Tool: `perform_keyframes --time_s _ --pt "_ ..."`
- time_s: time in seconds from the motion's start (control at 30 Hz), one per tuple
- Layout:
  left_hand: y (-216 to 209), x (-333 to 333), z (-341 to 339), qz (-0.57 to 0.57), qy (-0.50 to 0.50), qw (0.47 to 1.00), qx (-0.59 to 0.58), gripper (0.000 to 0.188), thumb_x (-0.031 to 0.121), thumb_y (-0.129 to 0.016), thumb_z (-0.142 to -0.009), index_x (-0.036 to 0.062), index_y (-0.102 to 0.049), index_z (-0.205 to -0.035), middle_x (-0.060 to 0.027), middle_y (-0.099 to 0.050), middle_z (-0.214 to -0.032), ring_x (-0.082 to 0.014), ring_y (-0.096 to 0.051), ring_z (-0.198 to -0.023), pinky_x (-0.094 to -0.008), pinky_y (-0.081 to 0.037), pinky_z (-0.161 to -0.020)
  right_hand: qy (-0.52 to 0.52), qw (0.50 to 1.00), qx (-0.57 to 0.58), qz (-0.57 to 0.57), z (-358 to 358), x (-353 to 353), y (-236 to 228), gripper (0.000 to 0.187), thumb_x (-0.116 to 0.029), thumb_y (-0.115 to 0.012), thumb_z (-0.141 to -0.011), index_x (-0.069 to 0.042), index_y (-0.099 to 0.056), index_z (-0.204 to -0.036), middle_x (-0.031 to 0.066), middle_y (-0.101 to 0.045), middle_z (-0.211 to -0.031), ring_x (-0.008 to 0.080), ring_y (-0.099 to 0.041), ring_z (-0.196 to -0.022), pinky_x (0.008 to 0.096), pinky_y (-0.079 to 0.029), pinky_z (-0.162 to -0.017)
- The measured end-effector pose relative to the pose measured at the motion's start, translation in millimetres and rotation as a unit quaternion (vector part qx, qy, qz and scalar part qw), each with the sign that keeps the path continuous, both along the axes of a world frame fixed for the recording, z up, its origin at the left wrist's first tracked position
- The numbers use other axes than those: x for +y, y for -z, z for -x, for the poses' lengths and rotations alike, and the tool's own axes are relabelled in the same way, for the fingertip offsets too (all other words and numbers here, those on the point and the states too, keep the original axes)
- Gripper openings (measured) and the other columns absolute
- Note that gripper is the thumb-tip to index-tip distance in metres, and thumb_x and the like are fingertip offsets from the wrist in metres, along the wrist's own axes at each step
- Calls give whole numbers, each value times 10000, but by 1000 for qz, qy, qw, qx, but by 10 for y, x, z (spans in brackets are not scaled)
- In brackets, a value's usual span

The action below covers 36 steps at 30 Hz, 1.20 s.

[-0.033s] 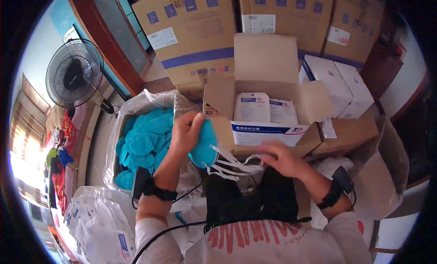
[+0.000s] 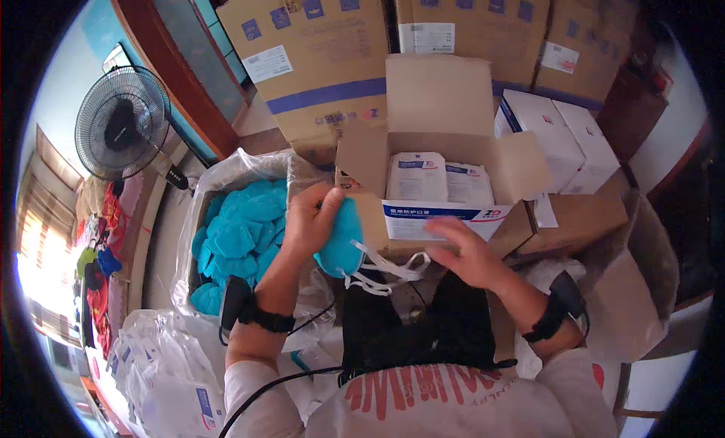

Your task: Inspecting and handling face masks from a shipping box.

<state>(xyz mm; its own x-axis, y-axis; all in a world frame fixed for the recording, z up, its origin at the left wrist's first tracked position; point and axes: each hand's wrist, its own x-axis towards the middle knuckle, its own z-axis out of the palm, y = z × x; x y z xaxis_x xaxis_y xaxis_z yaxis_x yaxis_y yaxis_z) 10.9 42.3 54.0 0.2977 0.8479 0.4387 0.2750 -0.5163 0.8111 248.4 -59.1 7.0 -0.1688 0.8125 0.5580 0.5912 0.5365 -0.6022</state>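
Head view | left hand (image 2: 308, 220) fingers clamp a teal mask (image 2: 340, 238), straps dangling | right hand (image 2: 467, 251) spread, empty, blurred | open carton (image 2: 442, 189) beyond fingertips part-filled; bagged masks (image 2: 238, 238) remain

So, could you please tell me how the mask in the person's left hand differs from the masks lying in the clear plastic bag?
The held mask is a single piece, gripped in the left hand above the lap; the bagged masks lie loose in a heap inside the clear plastic bag. The held mask's white straps hang out toward the right hand, while no straps show plainly on the bagged masks. Both are the same teal colour and cupped shape.
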Motion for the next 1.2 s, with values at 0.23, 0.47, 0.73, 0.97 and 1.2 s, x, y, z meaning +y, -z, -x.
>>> perform_keyframes --time_s 0.23,0.47,0.73,0.97,1.2 --pt "-90 -37 -197 -56 40 997 26 219 198 -514 -810 -12 -538 -751 -95 -520 -620 -151 -483 -580 -289 -386 -528 -228 887 137 377 557 174 -328 225 -197 -455 -840 7 -499 -757 49 -546 -667 144 -506 -634 267 -395 -607" --pt "127 -40 -256 34 -47 988 143 295 291 -481 -813 16 -553 -737 -196 -539 -665 -332 -530 -613 -360 -401 -524 -170 966 -10 -196 725 214 -507 116 -115 -496 -775 -14 -472 -723 116 -506 -840 278 -478 -777 345 -386 -662" --pt "242 276 -426 -184 -117 952 215 360 312 -441 -822 38 -513 -600 -174 -532 -608 -364 -512 -551 -428 -399 -482 -70 972 220 43 1112 282 -415 243 -167 -429 -843 12 -420 -678 183 -448 -574 321 -447 -516 359 -334 -474" --pt "88 701 -622 -205 -144 907 339 314 261 -391 -826 62 -543 -637 -155 -562 -646 -330 -553 -594 -437 -429 -495 -30 991 127 30 918 162 -772 246 -162 -419 -843 2 -437 -660 172 -447 -563 331 -450 -530 348 -338 -471" --pt "-141 910 49 -81 -298 947 86 440 375 -342 -856 40 -552 -663 -112 -540 -609 -228 -529 -580 -374 -405 -542 -45 965 253 50 366 -64 -637 244 -188 -351 -878 -37 -420 -699 45 -409 -597 158 -448 -576 267 -351 -501"
